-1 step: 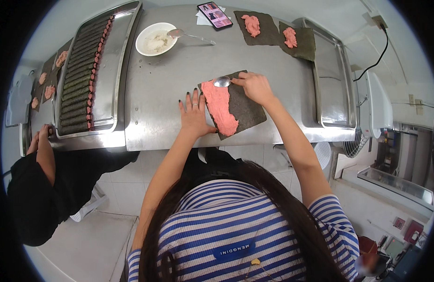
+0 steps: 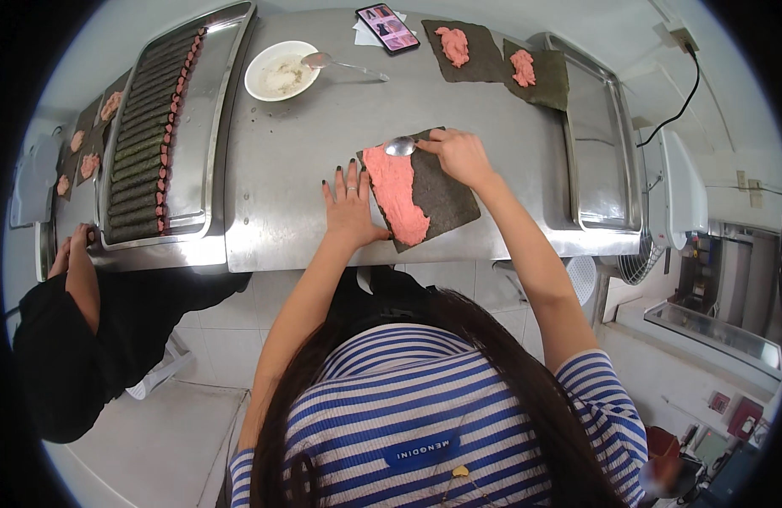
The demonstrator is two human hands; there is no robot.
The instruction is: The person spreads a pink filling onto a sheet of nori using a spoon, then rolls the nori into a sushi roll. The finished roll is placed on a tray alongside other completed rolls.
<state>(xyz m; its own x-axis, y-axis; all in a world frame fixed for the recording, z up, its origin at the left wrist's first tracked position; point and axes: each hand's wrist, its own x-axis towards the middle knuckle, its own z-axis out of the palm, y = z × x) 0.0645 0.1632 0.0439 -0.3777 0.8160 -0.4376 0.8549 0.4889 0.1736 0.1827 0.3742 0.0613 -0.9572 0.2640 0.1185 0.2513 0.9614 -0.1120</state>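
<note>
A dark green nori sheet [image 2: 448, 190] lies at a slant on the steel table in front of me. Pink paste [image 2: 397, 196] covers its left part in a long band; the right part is bare. My right hand [image 2: 460, 158] grips a metal spoon [image 2: 400, 146], whose bowl rests on the paste at the sheet's far edge. The spoon's handle is mostly hidden by my fingers. Spread out beside the sheet's left edge, my left hand [image 2: 350, 212] has its fingers on the table and its thumb at the near left corner.
Filled nori rolls [image 2: 141, 140] line a metal tray [image 2: 219, 127] on the left. A white bowl [image 2: 259, 85] with a second spoon [image 2: 348, 66] stands far left of centre, near a phone [image 2: 388, 28]. Two nori sheets [image 2: 484, 63] with paste overlap an empty-looking tray [image 2: 615, 152]. Another person's hands [image 2: 73, 247] are at left.
</note>
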